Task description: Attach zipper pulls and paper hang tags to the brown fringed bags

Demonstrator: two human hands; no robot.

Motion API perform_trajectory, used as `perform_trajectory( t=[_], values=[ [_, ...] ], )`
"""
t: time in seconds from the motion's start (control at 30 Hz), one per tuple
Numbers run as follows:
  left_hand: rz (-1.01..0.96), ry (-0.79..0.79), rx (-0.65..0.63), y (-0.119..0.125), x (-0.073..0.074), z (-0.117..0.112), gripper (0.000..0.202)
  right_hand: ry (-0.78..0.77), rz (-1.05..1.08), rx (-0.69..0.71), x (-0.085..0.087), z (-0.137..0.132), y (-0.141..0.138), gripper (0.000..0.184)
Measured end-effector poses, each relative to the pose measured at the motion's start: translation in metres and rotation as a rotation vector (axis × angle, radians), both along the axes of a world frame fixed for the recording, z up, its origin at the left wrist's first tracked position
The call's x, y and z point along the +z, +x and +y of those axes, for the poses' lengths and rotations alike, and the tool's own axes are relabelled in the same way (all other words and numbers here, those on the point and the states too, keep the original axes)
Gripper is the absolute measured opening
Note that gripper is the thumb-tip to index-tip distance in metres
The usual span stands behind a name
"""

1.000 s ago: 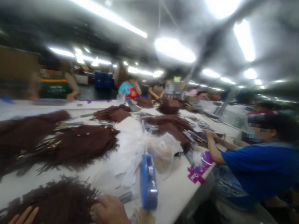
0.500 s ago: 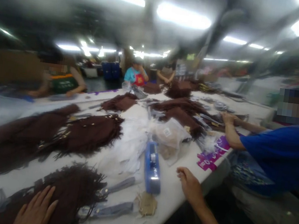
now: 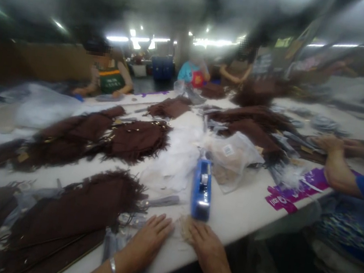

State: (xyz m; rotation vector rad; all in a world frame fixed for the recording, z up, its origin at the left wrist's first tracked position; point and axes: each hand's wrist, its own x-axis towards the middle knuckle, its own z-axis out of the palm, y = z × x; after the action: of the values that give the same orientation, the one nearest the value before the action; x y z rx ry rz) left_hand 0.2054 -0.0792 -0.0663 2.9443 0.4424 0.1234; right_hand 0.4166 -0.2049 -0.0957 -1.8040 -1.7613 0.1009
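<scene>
My left hand (image 3: pixel 151 239), wearing a silver bracelet (image 3: pixel 113 271), lies palm down over the table with its fingers stretched out. It is beside grey wrapped straps (image 3: pixel 112 244) at the front edge of a brown fringed bag (image 3: pixel 74 212). My right hand (image 3: pixel 210 247) reaches in with fingers extended, their tips at a small tan tag (image 3: pixel 184 227). Whether the fingertips press on the tag or only touch its edge is hard to see. Just beyond them stands a blue tape dispenser (image 3: pixel 202 193).
More brown fringed bags (image 3: pixel 136 139) lie on the white table (image 3: pixel 222 209). White paper sheets (image 3: pixel 175 158) and a clear plastic bag (image 3: pixel 236 157) are mid-table. A co-worker's hand (image 3: pixel 330 145) works at the right, above purple tape (image 3: pixel 289 197). Other people stand across the table.
My left hand has left the brown bag and moved right. My right hand has come in left and down to the tan tag. The view has turned left and downward.
</scene>
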Motion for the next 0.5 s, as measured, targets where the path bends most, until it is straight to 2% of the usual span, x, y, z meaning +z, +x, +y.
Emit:
perform_trajectory(
  t=[0.1,0.2,0.3,0.4,0.5],
  values=[
    [-0.022,-0.066,0.038,-0.014,-0.009,0.008,0.055,-0.009,0.086,0.018,-0.001,-0.005,0.012,0.033],
    [-0.068,-0.106,0.089,-0.017,-0.002,0.011,0.042,-0.015,0.204,-0.03,-0.001,-0.007,0.023,0.03],
    [-0.147,-0.104,0.13,-0.001,0.015,0.0,0.038,0.028,0.262,-0.111,0.004,-0.007,0.03,0.03],
    [-0.196,-0.112,0.042,0.025,0.028,-0.018,0.042,0.079,0.284,-0.173,0.013,-0.005,0.033,0.031],
    [-0.169,-0.143,-0.044,0.048,0.027,-0.033,0.048,0.085,0.32,-0.168,0.018,-0.002,0.031,0.03]
  ],
)
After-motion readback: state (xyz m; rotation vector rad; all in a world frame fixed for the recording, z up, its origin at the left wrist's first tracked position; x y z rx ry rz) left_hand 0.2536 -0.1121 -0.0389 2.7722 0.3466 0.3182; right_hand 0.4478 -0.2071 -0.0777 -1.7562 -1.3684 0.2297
